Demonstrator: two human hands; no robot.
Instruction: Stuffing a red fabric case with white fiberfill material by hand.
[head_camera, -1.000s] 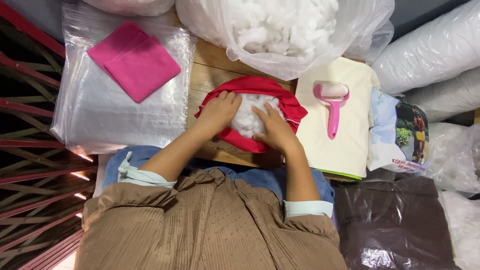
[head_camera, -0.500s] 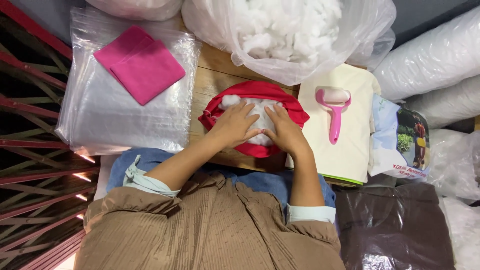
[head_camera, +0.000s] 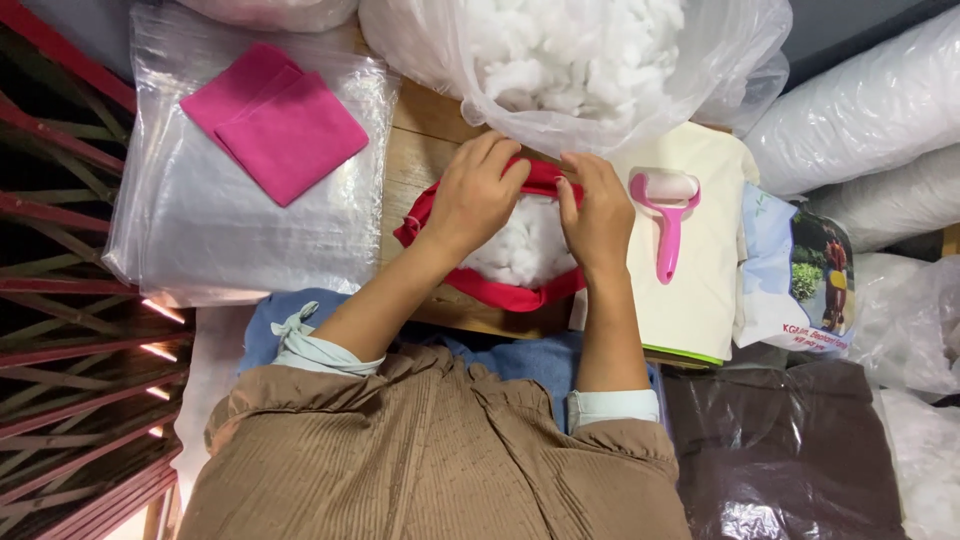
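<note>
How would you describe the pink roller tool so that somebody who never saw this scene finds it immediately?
Start at the big clear bag of white stuffing at the top. Just below its right side lies a pile of cream fabric, right of the person's right hand. The lint roller rests on that fabric: a white roll in a pink frame with a pink handle, the only hard plastic tool among soft cloth.

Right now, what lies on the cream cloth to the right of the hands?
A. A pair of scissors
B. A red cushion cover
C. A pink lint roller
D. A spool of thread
C: a pink lint roller lies on the cream cloth, just right of the right hand.
</note>
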